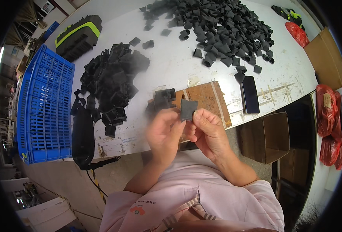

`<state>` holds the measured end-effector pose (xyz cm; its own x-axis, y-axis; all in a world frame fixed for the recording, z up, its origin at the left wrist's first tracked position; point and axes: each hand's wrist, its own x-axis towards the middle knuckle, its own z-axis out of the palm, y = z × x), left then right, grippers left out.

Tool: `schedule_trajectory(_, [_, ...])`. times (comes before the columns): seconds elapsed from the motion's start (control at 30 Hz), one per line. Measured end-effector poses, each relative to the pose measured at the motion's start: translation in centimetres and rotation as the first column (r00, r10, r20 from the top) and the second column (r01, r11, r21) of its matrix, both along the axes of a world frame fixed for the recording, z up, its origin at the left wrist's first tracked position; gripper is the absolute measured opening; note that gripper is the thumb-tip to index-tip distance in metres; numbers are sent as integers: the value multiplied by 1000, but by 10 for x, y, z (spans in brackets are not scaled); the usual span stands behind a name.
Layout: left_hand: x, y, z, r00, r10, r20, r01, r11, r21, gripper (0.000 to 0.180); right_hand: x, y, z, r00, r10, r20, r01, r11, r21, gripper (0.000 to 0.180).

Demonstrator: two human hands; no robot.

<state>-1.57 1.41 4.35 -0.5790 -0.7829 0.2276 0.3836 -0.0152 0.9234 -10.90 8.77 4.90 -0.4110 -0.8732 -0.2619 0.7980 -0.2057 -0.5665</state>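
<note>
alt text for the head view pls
Both hands, left and right, hold a small dark foam piece over a white table heaped with similar black pieces. A blue crate sits left, a phone right.

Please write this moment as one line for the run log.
right hand: pinches dark foam piece | left hand: touching it, blurred | behind: wooden board, black phone

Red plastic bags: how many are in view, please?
2 clear places: one red bag on the white table at its far right, and a cluster of red bags right of the cardboard boxes; how many the cluster holds is unclear.
</note>
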Motion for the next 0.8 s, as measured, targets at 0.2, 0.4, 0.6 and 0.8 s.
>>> schedule_trajectory(0.2, [2,1,-8,990,88,108,-81,994,-70,10,-2,7,-1,962,46,-269,31,961,274,16])
schedule_trajectory(0.4, [6,-4,-2,946,90,312,31,932,-360,7,-10,5,-12,-48,-261,-964,290,920,-264,22])
schedule_trajectory(0.6, [0,5,-3,853,384,354,-87,773,-628,11,-19,0,-13,-559,-215,-801,256,874,-413,26])
schedule_trajectory(0.8, [-2,-1,-27,859,427,283,-197,785,-587,9,-60,-14,-1,-615,-357,-703,191,798,-572,23])
